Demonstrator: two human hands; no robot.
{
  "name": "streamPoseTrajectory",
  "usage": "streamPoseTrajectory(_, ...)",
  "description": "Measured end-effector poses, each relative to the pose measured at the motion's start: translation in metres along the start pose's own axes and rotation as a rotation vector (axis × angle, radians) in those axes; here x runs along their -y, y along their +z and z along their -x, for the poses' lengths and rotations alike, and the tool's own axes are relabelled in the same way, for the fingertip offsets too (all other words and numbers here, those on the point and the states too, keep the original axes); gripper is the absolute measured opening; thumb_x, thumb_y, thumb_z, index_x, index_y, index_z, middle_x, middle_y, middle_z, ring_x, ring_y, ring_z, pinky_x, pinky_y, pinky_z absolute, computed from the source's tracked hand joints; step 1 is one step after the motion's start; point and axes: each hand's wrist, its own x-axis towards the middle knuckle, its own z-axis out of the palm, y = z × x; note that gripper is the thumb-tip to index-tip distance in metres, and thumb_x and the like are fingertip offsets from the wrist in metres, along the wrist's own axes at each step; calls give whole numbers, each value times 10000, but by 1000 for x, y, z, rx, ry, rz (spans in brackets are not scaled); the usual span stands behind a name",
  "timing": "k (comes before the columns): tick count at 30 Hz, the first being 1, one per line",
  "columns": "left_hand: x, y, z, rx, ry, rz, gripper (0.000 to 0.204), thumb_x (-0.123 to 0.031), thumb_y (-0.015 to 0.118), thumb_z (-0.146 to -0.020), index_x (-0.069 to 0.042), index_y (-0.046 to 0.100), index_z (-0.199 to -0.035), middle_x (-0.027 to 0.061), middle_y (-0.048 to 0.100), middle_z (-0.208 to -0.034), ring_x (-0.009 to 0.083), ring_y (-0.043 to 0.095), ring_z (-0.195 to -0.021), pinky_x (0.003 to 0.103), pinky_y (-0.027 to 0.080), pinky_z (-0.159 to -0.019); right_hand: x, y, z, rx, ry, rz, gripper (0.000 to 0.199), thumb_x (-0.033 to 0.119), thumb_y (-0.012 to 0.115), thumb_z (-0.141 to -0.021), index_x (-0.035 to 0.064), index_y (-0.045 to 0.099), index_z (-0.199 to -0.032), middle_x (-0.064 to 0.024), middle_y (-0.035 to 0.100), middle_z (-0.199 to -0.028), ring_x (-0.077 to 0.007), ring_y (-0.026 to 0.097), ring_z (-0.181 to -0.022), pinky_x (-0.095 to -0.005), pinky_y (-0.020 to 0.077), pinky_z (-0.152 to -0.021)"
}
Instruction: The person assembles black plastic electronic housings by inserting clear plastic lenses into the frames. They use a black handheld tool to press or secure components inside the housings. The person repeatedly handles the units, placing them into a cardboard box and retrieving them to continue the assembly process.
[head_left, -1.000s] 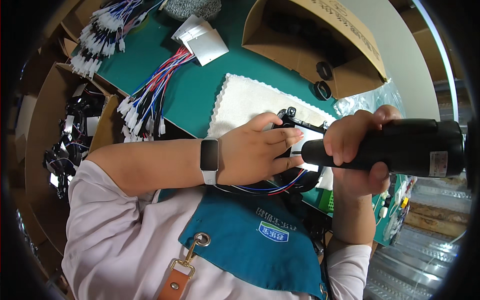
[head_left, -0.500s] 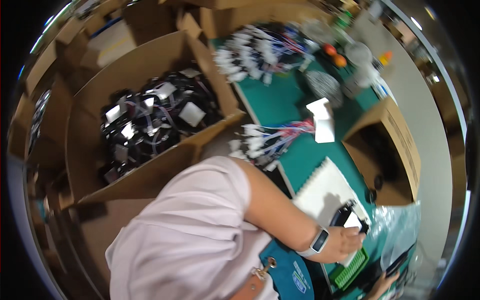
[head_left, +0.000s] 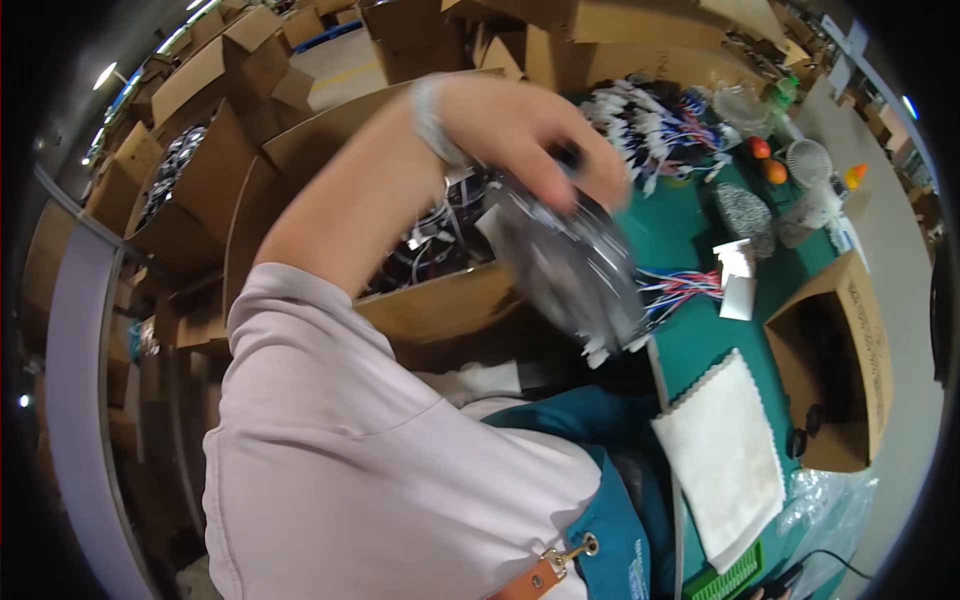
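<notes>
My left hand [head_left: 545, 140], a pale band at its wrist, is raised near the big carton's right end. Its fingers are closed on the top of a shiny black plastic part [head_left: 575, 265], which hangs tilted and is smeared by motion. Similar black parts with silvery panels and thin wires [head_left: 440, 235] fill the cardboard carton [head_left: 450, 305], partly hidden behind my arm. Just a little of my right hand [head_left: 770, 593] shows at the lower right edge, against a slim black tool [head_left: 786, 578] with a cable.
A white cloth [head_left: 722, 450] lies on the green bench mat [head_left: 685, 360], overlapping a green tray [head_left: 728, 578]. Wire bundles with white connectors [head_left: 640, 125] lie farther back. An open box [head_left: 868, 350] stands at right beside clear plastic film [head_left: 830, 505]. Fruit [head_left: 773, 172] sits near a mesh bundle [head_left: 745, 215].
My left hand has left the cloth and swung up and left toward the carton, carrying the black part off the cloth. The view has turned, so the bench appears farther right.
</notes>
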Motion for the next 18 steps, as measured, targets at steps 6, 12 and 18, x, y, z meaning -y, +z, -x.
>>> streamPoseTrajectory(6,10,-14,214,-894,-576,-63,304,-302,640,-786,-16,545,-744,99,569,-932,169,541,-834,272,439,-734,-48,33,-20,-414,-231,265,688,497,577,-789,-66,451,-1163,-235,552,-1060,-341,563,-904,-416,460,-799)
streamPoseTrajectory(12,21,5,316,-1865,-942,167,321,-268,601,-801,0,610,-978,63,618,-757,117,568,-596,268,461,-506,-55,36,-22,-153,-5,45,653,385,622,-766,-60,425,-1201,-249,509,-1123,-362,512,-988,-419,404,-871)
streamPoseTrajectory(18,88,10,330,-1524,-1471,-203,460,-413,555,-788,0,628,-978,28,514,-631,111,412,-514,292,337,-465,-57,28,-8,-86,123,40,652,272,667,-742,-53,399,-1240,-263,466,-1186,-383,460,-1071,-422,348,-943)
